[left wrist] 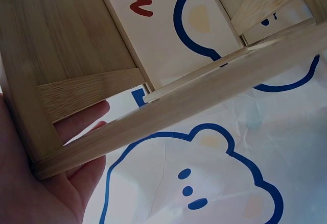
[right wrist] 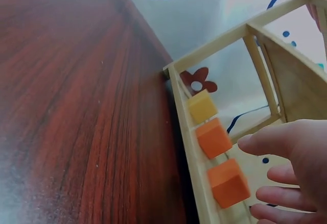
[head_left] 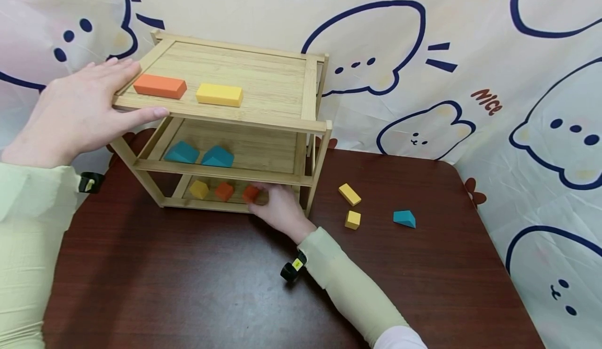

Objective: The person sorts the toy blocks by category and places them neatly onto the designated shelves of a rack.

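A three-tier wooden shelf (head_left: 277, 124) stands on the table. My left hand (head_left: 87, 106) rests on its top left corner, thumb straight along the front edge. In the left wrist view, that hand's fingers (left wrist: 84, 122) show past the corner post. My right hand (head_left: 282, 210) reaches into the bottom tier beside the rightmost orange cube (right wrist: 228, 183). Thumb and fingers stand apart, with a gap to that cube in the right wrist view. Another orange cube (right wrist: 213, 138) and a yellow cube (right wrist: 201, 106) continue the row along the front rail.
An orange block (head_left: 160, 86) and a yellow block (head_left: 219, 94) lie on the top tier. Two blue angular blocks (head_left: 218, 156) sit on the middle tier. Right of the shelf lie a small yellow block (head_left: 349, 194), a yellow cube (head_left: 352, 220) and a blue block (head_left: 404, 218).
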Tool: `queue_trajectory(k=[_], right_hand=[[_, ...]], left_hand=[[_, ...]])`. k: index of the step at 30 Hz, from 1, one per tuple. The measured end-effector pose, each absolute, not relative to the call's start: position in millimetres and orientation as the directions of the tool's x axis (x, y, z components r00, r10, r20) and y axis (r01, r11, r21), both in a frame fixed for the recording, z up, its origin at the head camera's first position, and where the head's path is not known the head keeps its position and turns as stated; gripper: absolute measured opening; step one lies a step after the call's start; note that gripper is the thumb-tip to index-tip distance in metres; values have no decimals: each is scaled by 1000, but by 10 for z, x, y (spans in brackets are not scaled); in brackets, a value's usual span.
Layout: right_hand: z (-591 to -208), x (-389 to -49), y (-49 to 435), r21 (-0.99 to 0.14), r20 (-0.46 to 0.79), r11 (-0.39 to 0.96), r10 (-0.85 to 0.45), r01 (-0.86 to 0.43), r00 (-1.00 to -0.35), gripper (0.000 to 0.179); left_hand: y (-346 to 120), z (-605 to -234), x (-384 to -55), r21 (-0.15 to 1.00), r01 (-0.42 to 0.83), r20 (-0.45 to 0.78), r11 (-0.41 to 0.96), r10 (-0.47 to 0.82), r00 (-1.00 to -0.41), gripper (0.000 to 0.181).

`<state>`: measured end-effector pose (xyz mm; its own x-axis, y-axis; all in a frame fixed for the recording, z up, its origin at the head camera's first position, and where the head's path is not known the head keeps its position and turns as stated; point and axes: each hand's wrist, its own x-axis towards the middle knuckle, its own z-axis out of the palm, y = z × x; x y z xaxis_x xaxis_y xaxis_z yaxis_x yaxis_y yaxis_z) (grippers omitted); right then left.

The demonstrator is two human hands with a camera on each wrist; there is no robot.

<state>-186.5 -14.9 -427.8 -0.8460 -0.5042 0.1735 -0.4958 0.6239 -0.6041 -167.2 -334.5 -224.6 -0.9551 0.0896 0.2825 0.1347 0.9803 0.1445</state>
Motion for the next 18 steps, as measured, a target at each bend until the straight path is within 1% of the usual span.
queue_trajectory(k=[3, 6, 10, 14, 18], right_hand=[[-4223, -1801, -113, -613, 137, 630, -510, -477, -849, 50], [-4179, -1742, -85, -628, 129, 612, -527, -481, -840, 53], [-4131, -1667, -54, -614, 168, 586, -558, -529, -813, 54], [-4088, -1601, -22, -596, 218, 545, -596, -590, -772, 51], [-4055, -1540, 21, -589, 241, 515, -624, -623, -743, 51]], left_hand=[[-3347, -2245, -1671, 142, 129, 280, 981, 85, -956, 95], [-3345, -2239, -1668, 142, 130, 276, 981, 87, -957, 95], [-3338, -2233, -1659, 142, 135, 275, 981, 92, -957, 95], [-3333, -2230, -1655, 141, 135, 274, 981, 93, -957, 94], [-3338, -2231, -1660, 139, 139, 277, 980, 97, -956, 94]])
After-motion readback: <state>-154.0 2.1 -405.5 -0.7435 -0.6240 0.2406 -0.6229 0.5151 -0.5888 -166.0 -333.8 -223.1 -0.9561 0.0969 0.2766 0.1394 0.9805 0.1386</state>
